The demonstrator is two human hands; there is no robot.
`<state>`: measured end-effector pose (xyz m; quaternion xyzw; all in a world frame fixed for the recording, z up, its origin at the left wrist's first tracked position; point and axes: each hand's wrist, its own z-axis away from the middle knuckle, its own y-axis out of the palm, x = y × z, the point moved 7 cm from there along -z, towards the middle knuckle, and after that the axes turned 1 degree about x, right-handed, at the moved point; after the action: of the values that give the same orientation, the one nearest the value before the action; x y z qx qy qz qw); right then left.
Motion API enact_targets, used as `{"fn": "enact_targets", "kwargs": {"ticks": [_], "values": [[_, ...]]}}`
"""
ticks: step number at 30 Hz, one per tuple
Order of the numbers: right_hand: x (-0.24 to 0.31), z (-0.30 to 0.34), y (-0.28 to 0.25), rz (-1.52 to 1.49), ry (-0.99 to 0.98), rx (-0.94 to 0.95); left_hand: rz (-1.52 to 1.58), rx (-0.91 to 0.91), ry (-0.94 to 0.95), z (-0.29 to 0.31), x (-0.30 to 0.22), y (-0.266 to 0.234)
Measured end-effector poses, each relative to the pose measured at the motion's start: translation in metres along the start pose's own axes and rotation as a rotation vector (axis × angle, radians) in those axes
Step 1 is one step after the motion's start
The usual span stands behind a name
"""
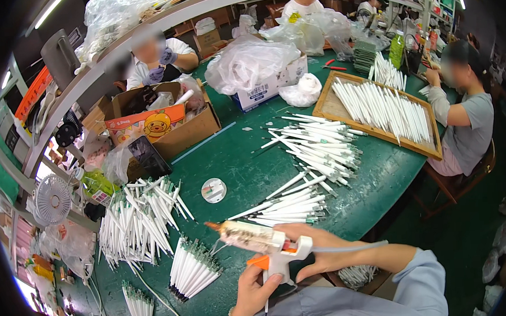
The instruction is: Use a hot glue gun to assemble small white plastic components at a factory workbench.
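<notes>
A white hot glue gun (pixel 270 244) with an orange trigger and a stained, brownish nozzle is held before me above the table's near edge, nozzle pointing left. My left hand (pixel 252 291) is closed at its grip, below the trigger. Behind the body, my right hand (pixel 319 248) wraps round the rear of the gun. A translucent glue stick (pixel 351 247) sticks out of its back over my right wrist. Below my left hand a thin pale piece with a dark tip (pixel 266 312) points down; its upper part is hidden. White pen-like sticks (pixel 293 206) lie just beyond the gun.
On the green table (pixel 237 176), piles of white sticks (pixel 135 223) lie left and centre. A wooden tray (pixel 372 124) holds more. Also there are a round white lid (pixel 213 190), a cardboard box (pixel 187 130), a phone (pixel 148 155), a fan (pixel 53 199) and cords. Co-workers sit across and at right.
</notes>
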<state>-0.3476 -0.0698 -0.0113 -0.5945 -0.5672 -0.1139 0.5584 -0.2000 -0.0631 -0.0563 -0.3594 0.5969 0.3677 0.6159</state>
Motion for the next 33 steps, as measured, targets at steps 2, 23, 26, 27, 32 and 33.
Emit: {"fn": "enact_targets", "kwargs": {"ticks": [2,23,26,27,32,33], "values": [[-0.01,-0.001,-0.018,0.216,-0.056,0.013,0.204,-0.107,-0.011,0.003,-0.001,-0.013],[-0.198,-0.295,-0.346,1.074,0.307,-0.409,-0.077,-0.202,0.001,0.006,0.002,-0.041],[-0.193,-0.297,-0.395,0.897,0.262,-0.801,-0.162,-0.208,-0.01,0.005,-0.005,-0.044],[-0.193,-0.301,-0.404,0.9,0.264,-0.795,-0.157,-0.208,-0.013,0.004,-0.004,-0.043],[-0.194,-0.295,-0.451,0.617,0.23,-1.037,-0.216,-0.292,0.208,0.001,-0.015,-0.044],[-0.195,-0.294,-0.455,0.622,0.229,-1.038,-0.213,-0.289,0.211,0.001,-0.015,-0.044]]}}
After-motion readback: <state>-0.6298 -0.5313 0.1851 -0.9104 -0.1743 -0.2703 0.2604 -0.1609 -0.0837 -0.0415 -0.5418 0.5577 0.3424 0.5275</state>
